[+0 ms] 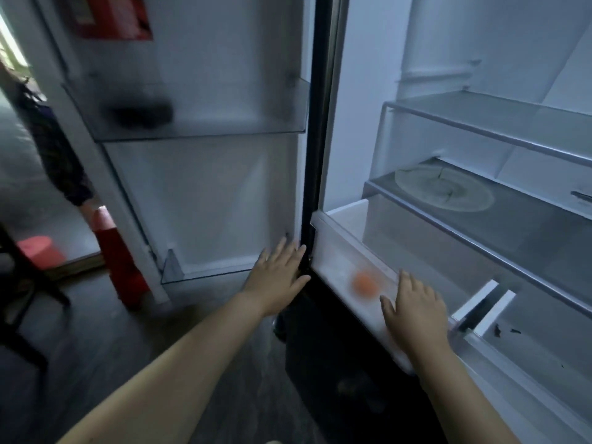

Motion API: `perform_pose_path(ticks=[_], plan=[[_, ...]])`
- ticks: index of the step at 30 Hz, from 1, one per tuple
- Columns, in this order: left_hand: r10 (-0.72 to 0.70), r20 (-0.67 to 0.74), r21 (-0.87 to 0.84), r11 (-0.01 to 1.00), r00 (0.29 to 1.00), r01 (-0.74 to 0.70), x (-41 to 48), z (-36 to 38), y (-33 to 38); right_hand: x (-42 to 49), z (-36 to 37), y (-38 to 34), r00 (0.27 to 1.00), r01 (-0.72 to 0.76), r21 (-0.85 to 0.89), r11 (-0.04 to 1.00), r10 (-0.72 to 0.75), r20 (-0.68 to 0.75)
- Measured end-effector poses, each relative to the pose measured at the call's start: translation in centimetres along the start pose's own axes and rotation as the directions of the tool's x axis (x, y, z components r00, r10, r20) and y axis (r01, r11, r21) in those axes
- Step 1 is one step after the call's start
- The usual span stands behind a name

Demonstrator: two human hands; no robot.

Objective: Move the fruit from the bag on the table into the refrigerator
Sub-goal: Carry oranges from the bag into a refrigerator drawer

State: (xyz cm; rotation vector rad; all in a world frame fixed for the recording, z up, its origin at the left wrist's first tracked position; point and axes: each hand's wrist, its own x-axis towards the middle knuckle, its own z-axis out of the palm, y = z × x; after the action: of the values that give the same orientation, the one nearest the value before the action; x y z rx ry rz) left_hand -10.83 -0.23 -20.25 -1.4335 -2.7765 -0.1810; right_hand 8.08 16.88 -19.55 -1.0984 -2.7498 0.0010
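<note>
Two bare hands are reaching low into a tall white refrigerator (pixel 368 91), which is standing with its white shelved door (pixel 208 187) swung wide. A frosted white plastic drawer (pixel 336 251) is sticking out at the bottom. The left hand (pixel 278 277) is lying flat and spread by the door's lower inner edge, holding nothing. The right hand (pixel 416 312) is pressing straight fingers on the drawer front, also holding nothing. A small round orange fruit (pixel 365 283) is showing blurred through that front, apparently lying inside the drawer. It is looking light, firm and liable to roll, so cupping it around its middle would suit. A red label (pixel 112 14) is showing high on the door, its writing too blurred to read.
</note>
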Motion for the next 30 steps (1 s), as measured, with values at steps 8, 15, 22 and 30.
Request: perform_pose_path(ticks=[8, 15, 22, 30], plan=[[-0.243, -0.094, 0.118, 0.96, 0.965, 0.254, -8.2, -3.3, -6.8, -0.1, 0.2, -11.8, 0.903, 0.428, 0.262, 0.865, -0.417, -0.1], [-0.502, -0.197, -0.024, 0.861, 0.842, 0.508, -17.4, -7.8, -12.7, -2.1, -2.7, -23.6, 0.733, 0.666, 0.369, 0.648, -0.66, -0.165], [-0.656, -0.261, -0.054, 0.742, 0.708, 0.668, -25.3, -11.1, -19.3, -4.6, -4.8, -35.8, 0.514, 0.814, 0.409, 0.413, -0.839, -0.176], [-0.772, -0.302, -0.055, 0.6, 0.56, 0.798, -36.9, -15.3, -29.9, -10.4, -6.8, -53.0, 0.324, 0.9, 0.383, 0.207, -0.906, -0.272]])
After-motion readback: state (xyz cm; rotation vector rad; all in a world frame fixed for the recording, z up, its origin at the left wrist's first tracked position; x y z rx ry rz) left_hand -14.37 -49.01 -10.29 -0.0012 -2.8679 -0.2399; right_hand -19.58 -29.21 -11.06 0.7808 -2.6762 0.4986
